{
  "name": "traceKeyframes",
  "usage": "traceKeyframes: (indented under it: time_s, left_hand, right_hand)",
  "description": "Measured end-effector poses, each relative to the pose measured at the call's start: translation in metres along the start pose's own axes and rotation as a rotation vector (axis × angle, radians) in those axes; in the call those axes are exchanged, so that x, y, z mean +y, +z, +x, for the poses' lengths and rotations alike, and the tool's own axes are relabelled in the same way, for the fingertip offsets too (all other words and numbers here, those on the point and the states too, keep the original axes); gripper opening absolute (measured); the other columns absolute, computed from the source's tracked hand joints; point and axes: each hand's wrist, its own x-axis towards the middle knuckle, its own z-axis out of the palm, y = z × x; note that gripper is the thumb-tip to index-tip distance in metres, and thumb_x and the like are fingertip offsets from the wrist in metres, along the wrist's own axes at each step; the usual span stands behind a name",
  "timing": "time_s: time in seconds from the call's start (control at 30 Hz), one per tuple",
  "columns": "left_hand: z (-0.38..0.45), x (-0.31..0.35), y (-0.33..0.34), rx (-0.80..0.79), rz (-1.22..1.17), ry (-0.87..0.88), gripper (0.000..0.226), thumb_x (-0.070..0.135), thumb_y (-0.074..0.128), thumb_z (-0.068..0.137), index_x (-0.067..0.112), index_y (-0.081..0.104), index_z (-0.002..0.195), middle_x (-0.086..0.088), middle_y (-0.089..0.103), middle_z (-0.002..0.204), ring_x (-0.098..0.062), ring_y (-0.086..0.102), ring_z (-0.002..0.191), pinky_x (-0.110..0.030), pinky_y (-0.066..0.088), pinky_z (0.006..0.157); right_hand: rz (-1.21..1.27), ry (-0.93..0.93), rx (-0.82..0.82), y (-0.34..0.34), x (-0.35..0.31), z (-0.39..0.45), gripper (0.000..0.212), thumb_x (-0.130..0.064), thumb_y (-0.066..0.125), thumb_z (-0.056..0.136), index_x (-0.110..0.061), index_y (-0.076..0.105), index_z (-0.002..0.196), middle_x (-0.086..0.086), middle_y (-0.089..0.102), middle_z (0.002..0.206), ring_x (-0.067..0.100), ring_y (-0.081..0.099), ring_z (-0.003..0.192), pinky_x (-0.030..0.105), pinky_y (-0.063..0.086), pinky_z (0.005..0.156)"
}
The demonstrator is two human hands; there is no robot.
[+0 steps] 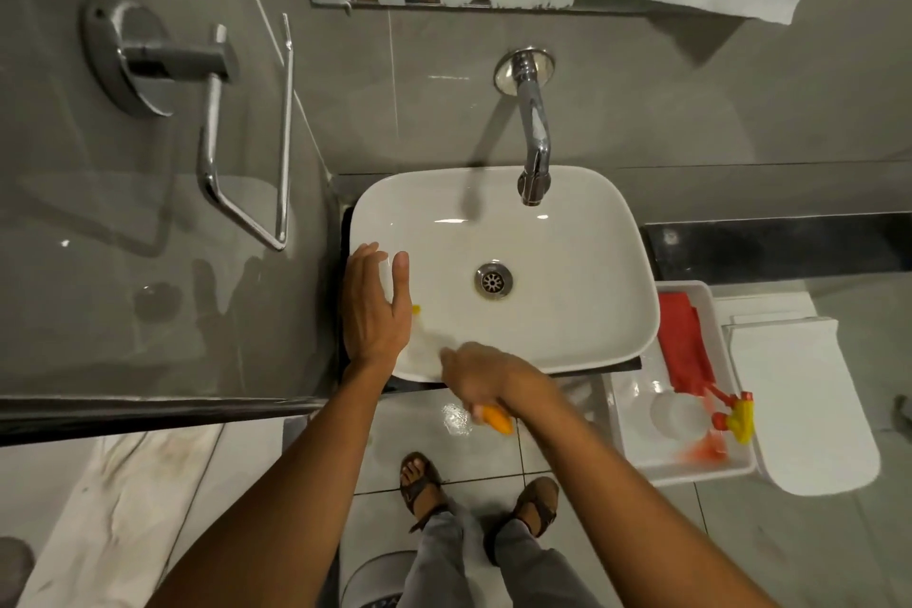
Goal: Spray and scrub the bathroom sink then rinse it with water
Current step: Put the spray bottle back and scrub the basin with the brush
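A white countertop sink sits in the middle, with a chrome drain at its centre and a chrome wall tap over its far edge. No water runs from the tap. My left hand clasps the sink's left rim, thumb inside the bowl and fingers outside. My right hand is at the near rim, closed on the orange handle of a scrub brush. The brush's pale head is motion-blurred against the near-left inner wall of the bowl. A red spray bottle with a yellow trigger lies in a white tray to the right.
A chrome towel holder juts from the left wall beside a glass partition. A dark counter runs right of the sink. A white toilet lid lies beyond the tray. My sandalled feet stand on the tiled floor below.
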Motion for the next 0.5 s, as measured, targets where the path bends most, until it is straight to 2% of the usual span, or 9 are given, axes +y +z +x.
traceKeyframes:
  time_s: [0.03, 0.07, 0.1, 0.17, 0.23, 0.33, 0.5]
  left_hand:
    - [0.0, 0.0, 0.0, -0.001, -0.001, -0.004, 0.084, 0.073, 0.024, 0.107, 0.004, 0.066, 0.129, -0.012, 0.062, 0.151, -0.03, 0.055, 0.145, -0.048, 0.047, 0.12]
    - [0.0, 0.0, 0.0, -0.002, 0.002, -0.004, 0.085, 0.073, 0.024, 0.107, 0.004, 0.066, 0.129, -0.012, 0.062, 0.151, -0.03, 0.055, 0.145, -0.048, 0.047, 0.12]
    - [0.0, 0.0, 0.0, -0.001, 0.009, 0.0, 0.085, 0.073, 0.023, 0.107, 0.003, 0.067, 0.128, -0.012, 0.062, 0.151, -0.03, 0.056, 0.145, -0.048, 0.047, 0.12]
    - [0.002, 0.0, 0.001, -0.006, 0.021, 0.012, 0.084, 0.072, 0.024, 0.108, 0.002, 0.066, 0.127, -0.013, 0.063, 0.15, -0.031, 0.056, 0.144, -0.049, 0.047, 0.119]
    - [0.002, -0.002, 0.001, -0.018, 0.027, 0.011, 0.082, 0.071, 0.025, 0.108, 0.004, 0.065, 0.128, -0.012, 0.062, 0.151, -0.03, 0.055, 0.145, -0.05, 0.047, 0.119]
    - [0.002, -0.003, 0.002, -0.017, 0.038, 0.002, 0.079, 0.07, 0.026, 0.108, 0.004, 0.065, 0.129, -0.012, 0.062, 0.151, -0.03, 0.054, 0.146, -0.049, 0.046, 0.121]
    - [0.002, -0.002, 0.003, -0.026, 0.042, -0.017, 0.078, 0.072, 0.029, 0.108, 0.006, 0.065, 0.13, -0.011, 0.06, 0.154, -0.029, 0.053, 0.147, -0.048, 0.046, 0.121]
  right_hand:
    - [-0.003, -0.015, 0.066, 0.0, -0.016, 0.012, 0.035, -0.011, 0.034, 0.104, -0.004, 0.062, 0.085, 0.022, 0.067, 0.094, 0.033, 0.068, 0.082, 0.035, 0.054, 0.071]
    - [-0.005, -0.02, 0.16, 0.0, -0.028, 0.025, 0.032, -0.013, 0.035, 0.105, -0.005, 0.064, 0.094, 0.024, 0.067, 0.106, 0.036, 0.069, 0.093, 0.036, 0.054, 0.078]
    - [0.014, -0.018, 0.263, -0.002, -0.035, 0.039, 0.03, -0.016, 0.037, 0.107, -0.004, 0.064, 0.112, 0.023, 0.065, 0.121, 0.038, 0.068, 0.109, 0.039, 0.053, 0.087]
    - [0.019, 0.02, 0.435, -0.015, -0.039, 0.063, 0.039, -0.023, 0.037, 0.11, 0.0, 0.049, 0.139, 0.019, 0.057, 0.142, 0.037, 0.061, 0.13, 0.04, 0.05, 0.101]
    - [-0.045, 0.04, 0.548, -0.035, -0.033, 0.077, 0.042, -0.025, 0.035, 0.111, 0.001, 0.042, 0.144, 0.019, 0.056, 0.145, 0.036, 0.06, 0.133, 0.041, 0.049, 0.104]
    - [-0.059, 0.113, 0.653, -0.07, 0.002, 0.086, 0.041, -0.03, 0.036, 0.111, -0.003, 0.046, 0.139, 0.016, 0.061, 0.141, 0.036, 0.061, 0.133, 0.042, 0.047, 0.106]
    - [-0.119, 0.347, 0.577, -0.09, 0.114, 0.06, 0.045, -0.017, 0.044, 0.104, 0.001, 0.048, 0.145, 0.018, 0.054, 0.143, 0.036, 0.06, 0.131, 0.042, 0.049, 0.104]
